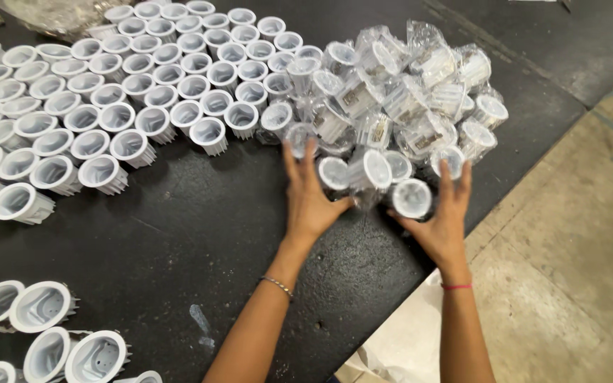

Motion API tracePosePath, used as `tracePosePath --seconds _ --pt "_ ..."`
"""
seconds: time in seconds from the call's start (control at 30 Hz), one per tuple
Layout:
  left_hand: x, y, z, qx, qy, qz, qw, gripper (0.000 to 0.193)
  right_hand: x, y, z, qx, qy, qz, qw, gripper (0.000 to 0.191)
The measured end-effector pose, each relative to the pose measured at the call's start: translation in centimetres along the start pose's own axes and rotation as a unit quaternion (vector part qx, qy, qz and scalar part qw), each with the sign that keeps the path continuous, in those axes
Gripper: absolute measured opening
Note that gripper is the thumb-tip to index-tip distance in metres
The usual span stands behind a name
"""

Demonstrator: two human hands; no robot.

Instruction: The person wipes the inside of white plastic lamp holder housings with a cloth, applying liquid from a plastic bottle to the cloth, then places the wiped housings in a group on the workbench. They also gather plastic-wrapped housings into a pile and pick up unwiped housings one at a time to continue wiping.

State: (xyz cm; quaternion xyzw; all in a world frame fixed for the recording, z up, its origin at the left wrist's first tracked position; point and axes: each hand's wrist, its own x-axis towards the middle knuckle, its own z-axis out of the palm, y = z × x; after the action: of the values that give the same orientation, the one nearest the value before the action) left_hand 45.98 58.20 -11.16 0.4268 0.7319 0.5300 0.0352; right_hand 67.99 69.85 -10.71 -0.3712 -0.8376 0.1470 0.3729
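A: Hands? Heap's place?
B: Left hand (311, 201), right hand (440, 221), fingers (293, 164) spread wide, flank heap of bagged white housings (399, 106) on worktop (200, 234), corralling it. Unbagged cups (136, 78) beside.

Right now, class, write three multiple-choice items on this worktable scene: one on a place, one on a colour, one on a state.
1. Where does the pile of bagged parts lie?
A. on the floor
B. on the dark table, near its right edge
C. in a box

2. What colour is the band on the right wrist?
A. red
B. blue
C. green

3. How are the left hand and right hand?
A. fists
B. clasped
C. open, fingers spread against the pile

Answers: B, the pile rests on the tabletop; A, a red band shows; C, both palms press the bags.
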Motion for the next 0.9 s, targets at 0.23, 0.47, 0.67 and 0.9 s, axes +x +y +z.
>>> tracePosePath --seconds 0.23,0.47,0.67,0.9 --pt "3.2 -1.5 -2.2 0.043 -0.06 0.028 0.997 0.163 2.3 0.9 -0.2 0.037 -0.053 0.001 0.998 0.141" --pt "2.7 -1.3 -0.9 0.017 -0.072 0.059 0.995 0.161 0.7 -0.9 2.0 -0.034 0.014 -0.008 0.999 0.131" --pt "2.6 -1.4 0.1 0.068 -0.067 0.016 0.995 0.167 1.8 0.6 2.0 -0.011 0.027 0.006 1.0 0.125" --pt "4.2 -2.0 1.5 0.016 -0.068 0.101 0.992 0.169 3.0 2.5 2.0 -0.007 0.009 0.005 1.0 0.124"
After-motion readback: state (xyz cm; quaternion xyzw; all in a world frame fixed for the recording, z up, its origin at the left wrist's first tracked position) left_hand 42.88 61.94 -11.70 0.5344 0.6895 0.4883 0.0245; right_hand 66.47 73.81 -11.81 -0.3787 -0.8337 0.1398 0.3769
